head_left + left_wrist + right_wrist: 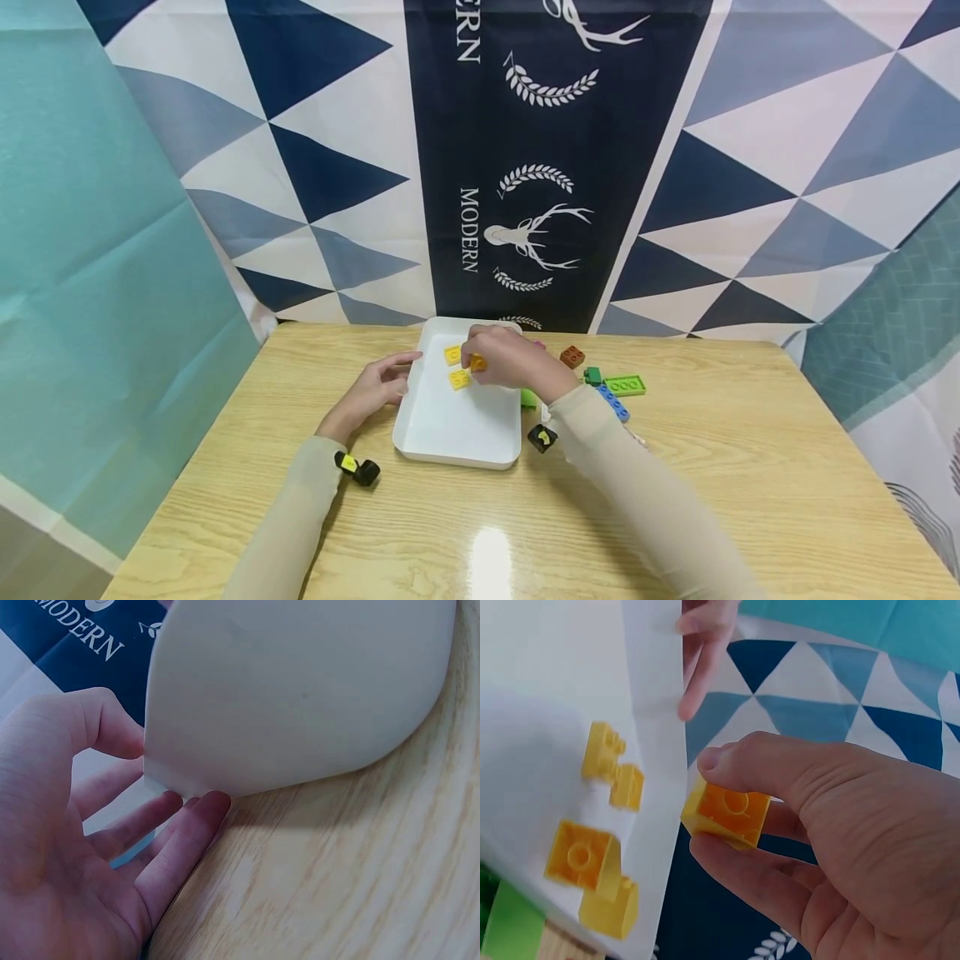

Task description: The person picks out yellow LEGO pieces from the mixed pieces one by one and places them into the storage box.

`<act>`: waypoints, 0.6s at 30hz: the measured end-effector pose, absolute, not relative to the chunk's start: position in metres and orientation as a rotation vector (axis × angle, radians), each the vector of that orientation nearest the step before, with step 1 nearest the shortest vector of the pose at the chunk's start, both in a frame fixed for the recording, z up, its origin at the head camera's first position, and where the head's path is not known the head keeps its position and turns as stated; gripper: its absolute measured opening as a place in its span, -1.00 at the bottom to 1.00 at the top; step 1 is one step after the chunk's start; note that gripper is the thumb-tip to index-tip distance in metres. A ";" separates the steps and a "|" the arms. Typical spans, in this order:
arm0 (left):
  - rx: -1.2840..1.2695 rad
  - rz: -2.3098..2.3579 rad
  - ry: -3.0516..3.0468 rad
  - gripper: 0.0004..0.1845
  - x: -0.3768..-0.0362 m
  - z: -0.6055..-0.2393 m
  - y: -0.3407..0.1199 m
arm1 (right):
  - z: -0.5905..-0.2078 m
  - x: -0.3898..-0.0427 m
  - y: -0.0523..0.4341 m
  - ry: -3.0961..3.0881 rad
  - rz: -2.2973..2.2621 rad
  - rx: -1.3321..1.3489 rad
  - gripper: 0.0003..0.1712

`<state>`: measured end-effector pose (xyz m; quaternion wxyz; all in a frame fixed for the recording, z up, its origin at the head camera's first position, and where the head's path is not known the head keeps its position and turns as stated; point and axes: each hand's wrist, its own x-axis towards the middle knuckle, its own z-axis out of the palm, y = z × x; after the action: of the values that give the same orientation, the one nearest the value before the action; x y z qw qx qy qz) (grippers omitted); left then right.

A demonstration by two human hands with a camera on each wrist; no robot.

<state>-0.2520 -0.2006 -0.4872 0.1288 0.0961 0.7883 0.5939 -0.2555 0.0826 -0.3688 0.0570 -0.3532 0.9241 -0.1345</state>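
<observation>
My right hand (pixel 501 357) is over the white tray (pixel 457 433), pinching a yellow toy brick (pixel 727 814) between thumb and fingers. The brick's hollow underside shows in the right wrist view. Inside the tray lie other yellow bricks (pixel 459 380), one of them hollow side up (pixel 581 855) in the right wrist view. At the tray's left side, my left hand (pixel 375 390) has its fingers fairly straight. In the left wrist view its thumb touches the tray's edge and its fingertips (pixel 214 802) touch the lower wall.
Right of the tray, partly behind the right forearm, lie a brown brick (pixel 572 357), a dark green brick (pixel 592 376), a long blue brick (pixel 613 403) and a light green plate (pixel 626 385). A patterned cloth (pixel 517 192) hangs behind the wooden table (pixel 420 533).
</observation>
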 end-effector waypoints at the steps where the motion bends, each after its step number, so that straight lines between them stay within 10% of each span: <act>1: 0.284 1.728 2.291 -0.23 -0.252 -0.487 -0.201 | -0.369 -0.256 0.080 2.796 -0.408 -1.076 -0.75; 18: 0.298 1.735 2.285 -0.24 -0.252 -0.487 -0.202 | -0.366 -0.265 0.069 2.569 -0.311 -1.006 -0.82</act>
<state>-0.2518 -0.2017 -0.4868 0.1281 0.1023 0.7857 0.5965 -0.2651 0.0689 -0.3664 0.1815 -0.3562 0.9100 -0.1103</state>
